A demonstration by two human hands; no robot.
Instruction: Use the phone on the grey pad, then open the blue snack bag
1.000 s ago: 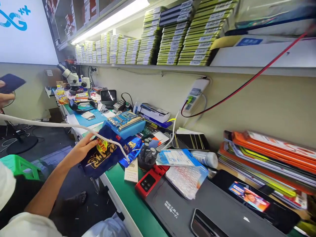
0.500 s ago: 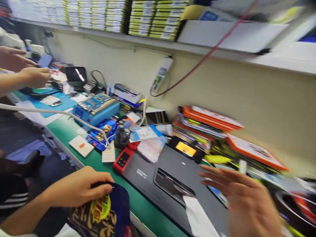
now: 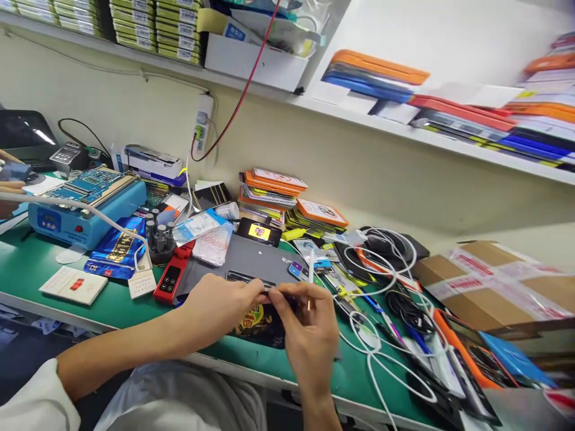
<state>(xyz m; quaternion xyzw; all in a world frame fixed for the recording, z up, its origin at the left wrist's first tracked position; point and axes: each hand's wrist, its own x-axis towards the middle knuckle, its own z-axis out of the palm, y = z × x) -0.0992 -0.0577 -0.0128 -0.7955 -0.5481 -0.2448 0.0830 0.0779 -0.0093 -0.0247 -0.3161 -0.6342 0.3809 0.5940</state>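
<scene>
At far left of the frame the blue heating station [image 3: 85, 206] sits well apart from your work. Low in the middle, your left hand [image 3: 220, 305] pinches the top edge of the dark foil packet [image 3: 258, 320] lying on the green mat [image 3: 27, 269], and your right hand [image 3: 309, 332] pinches the same edge just beside it. You seem to be tearing it open; next, pull the pinches apart steadily. White cables [image 3: 386, 281] lie right.
</scene>
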